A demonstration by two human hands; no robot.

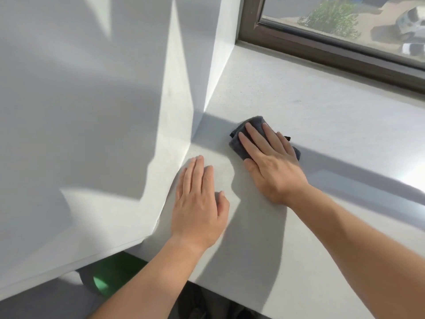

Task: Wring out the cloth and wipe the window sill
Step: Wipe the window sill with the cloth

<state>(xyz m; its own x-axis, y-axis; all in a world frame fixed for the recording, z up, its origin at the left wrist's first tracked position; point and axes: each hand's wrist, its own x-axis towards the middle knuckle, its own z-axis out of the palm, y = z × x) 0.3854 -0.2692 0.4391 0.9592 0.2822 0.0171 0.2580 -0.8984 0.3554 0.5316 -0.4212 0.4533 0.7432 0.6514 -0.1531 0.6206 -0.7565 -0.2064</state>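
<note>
1. You are at the wiping step. The cloth [235, 145] is folded into a small pad and lies on the sill [322, 125] near its left end, just out from the wall [92, 111] corner. Whether it is damp, I cannot tell.
2. Your right hand [273, 166] lies flat on the cloth with the fingers straight. It presses the cloth down rather than gripping it.
3. Your left hand [199, 203] rests flat on the bare sill beside the wall, fingers straight, holding nothing. It looks like a brace.
4. The next move, as I judge it, calls for sliding the pad rightward with even pressure, since most of the sill lies that way. The strip under the window frame [322, 49] needs a pass too.
5. Mind the loose edge by your little finger, which may roll under.
</note>
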